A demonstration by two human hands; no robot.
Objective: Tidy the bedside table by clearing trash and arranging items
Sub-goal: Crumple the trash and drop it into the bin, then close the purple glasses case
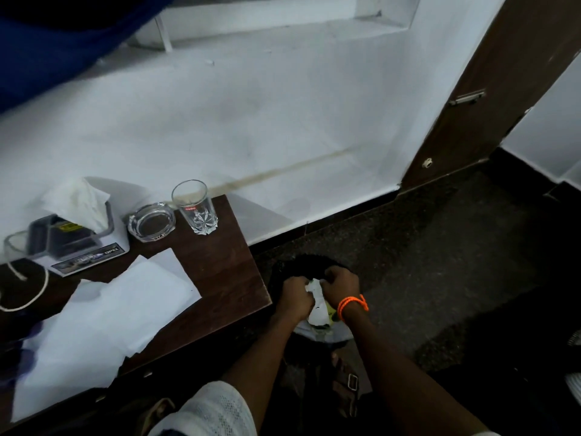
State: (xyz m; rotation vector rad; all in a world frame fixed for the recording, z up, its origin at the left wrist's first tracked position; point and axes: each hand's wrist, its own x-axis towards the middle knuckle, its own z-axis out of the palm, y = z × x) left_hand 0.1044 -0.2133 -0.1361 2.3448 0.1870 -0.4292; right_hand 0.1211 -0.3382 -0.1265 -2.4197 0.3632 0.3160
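My left hand (295, 297) and my right hand (341, 283), which wears an orange wrist thread, are both closed on a crumpled wad of white and yellow trash (317, 306). They hold it over a black bin bag (301, 262) on the floor, just right of the bedside table (226, 265). On the dark wooden table stand a clear drinking glass (194, 206), a glass ashtray (152, 221) and a tissue box (75, 228) along the wall. Large white paper sheets (103, 316) cover the table's near part.
A white cord (30, 297) loops at the table's left edge. The white wall runs behind the table, and a brown door (490, 102) stands at right. Dark speckled floor (440, 262) spreads to the right. My sandalled foot (345, 382) shows below the bag.
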